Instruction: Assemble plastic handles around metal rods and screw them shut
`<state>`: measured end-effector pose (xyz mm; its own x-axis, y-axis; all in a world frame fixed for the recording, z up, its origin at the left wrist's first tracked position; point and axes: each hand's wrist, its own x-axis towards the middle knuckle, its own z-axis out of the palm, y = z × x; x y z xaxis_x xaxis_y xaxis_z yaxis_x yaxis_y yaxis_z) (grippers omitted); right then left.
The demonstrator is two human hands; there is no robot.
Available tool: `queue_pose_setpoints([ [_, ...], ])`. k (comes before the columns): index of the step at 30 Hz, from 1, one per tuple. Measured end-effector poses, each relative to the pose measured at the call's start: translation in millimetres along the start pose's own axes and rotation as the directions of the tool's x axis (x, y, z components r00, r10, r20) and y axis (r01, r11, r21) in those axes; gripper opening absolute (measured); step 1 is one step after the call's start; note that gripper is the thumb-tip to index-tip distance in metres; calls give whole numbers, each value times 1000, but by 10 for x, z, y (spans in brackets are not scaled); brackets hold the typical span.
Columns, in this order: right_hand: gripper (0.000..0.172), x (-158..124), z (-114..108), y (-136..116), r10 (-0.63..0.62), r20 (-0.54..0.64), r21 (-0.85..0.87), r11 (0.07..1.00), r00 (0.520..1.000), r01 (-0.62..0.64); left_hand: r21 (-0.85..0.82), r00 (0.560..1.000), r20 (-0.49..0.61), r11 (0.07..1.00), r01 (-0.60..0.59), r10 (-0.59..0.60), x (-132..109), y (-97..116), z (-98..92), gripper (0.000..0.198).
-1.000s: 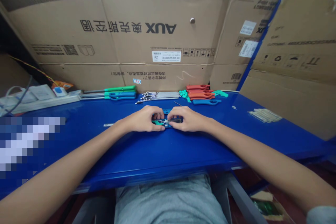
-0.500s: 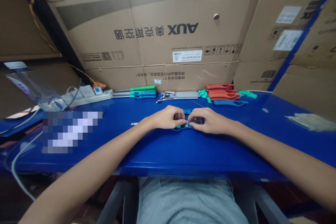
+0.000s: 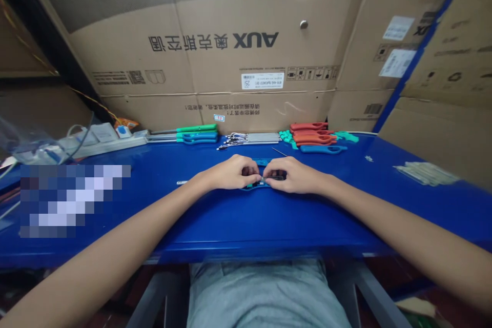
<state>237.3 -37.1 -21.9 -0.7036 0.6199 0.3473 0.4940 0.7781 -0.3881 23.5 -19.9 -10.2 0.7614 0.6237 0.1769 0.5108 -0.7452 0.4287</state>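
Note:
An opened blue handle shell (image 3: 263, 162) lies on the table, with small green and pale parts showing in it. My left hand (image 3: 239, 171) is closed over its left side, fingertips pinched at the middle; whatever they grip is hidden. From the other side, my right hand (image 3: 289, 174) pinches a small dark part (image 3: 279, 177) just above the shell, its fingertips almost meeting the left ones. A thin metal piece (image 3: 181, 182) sticks out to the left, behind my left forearm.
Green and blue handles with metal rods (image 3: 198, 133) lie at the back, beside a bundle of metal rods with wires (image 3: 255, 138). Red handles (image 3: 313, 136) are stacked right of them. A power strip (image 3: 103, 144) stands left; pale strips (image 3: 426, 172) lie right on the blue table (image 3: 253, 220).
The whole view has shifted, so everything appears further left. Both hands keep their pinched hold over the blue shell, with hardly any visible finger movement.

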Motion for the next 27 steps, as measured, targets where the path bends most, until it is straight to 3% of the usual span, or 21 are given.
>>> queue_pose_setpoints([
  [7, 14, -6, 13, 14, 4, -12, 20, 1000, 1000, -3, 53, 995, 6, 994, -100, 100, -24, 41, -40, 33],
  [11, 16, -28, 4, 10, -16, -7, -14, 1000, 1000, 16, 84, 995, 20, 992, -95, 93, -25, 35, -34, 31],
  [14, 17, 64, -121, 32, -55, -9, -85, 995, 998, 55, 98, 997, 8, 992, -80, 80, -21, 15, -15, 30],
  [16, 17, 198, -250, 78, -53, -77, -125, 991, 996, 43, 106, 997, -5, 992, -70, 71, -19, 5, 0, 30],
  [18, 17, 350, -358, 147, 25, -186, -143, 988, 982, -53, 110, 998, -25, 992, -63, 66, -17, 4, 17, 30],
  [21, 18, 498, -381, 266, 104, -268, -144, 979, 958, -147, 114, 996, -50, 991, -65, 71, -12, 15, 41, 29],
  [27, 16, 369, -169, 372, -4, -62, -271, 962, 998, -13, 124, 997, -46, 990, -62, 68, -17, 37, 39, 37],
])
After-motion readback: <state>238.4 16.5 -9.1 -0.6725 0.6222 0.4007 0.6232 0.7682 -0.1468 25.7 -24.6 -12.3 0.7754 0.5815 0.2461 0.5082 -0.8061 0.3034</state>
